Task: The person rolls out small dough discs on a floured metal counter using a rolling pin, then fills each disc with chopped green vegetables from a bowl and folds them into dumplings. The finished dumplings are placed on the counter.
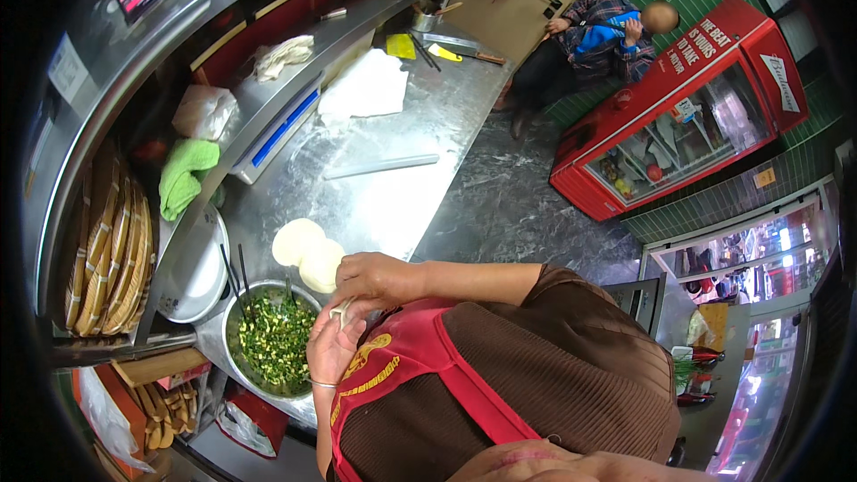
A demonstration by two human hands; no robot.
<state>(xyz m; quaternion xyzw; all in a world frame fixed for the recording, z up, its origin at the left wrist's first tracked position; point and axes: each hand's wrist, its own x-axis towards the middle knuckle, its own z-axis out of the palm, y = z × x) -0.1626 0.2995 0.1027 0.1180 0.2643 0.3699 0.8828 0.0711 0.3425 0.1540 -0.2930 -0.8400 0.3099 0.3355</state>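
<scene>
A small folded dough wrapper is held between my two hands, close in front of the red apron. My left hand, with a bracelet at the wrist, cups it from below. From above, my right hand grips its edge with bent fingers; any filling inside is hidden. Round flat dough wrappers lie overlapping on the steel counter, just beyond my right hand. Beside my left hand stands a metal bowl of chopped green filling with yellow bits. Dark chopsticks lean out of the bowl.
A white basin and stacked woven trays stand left. On the counter are a metal bar, white cloth and yellow-handled scraper. A person sits near a red drinks fridge.
</scene>
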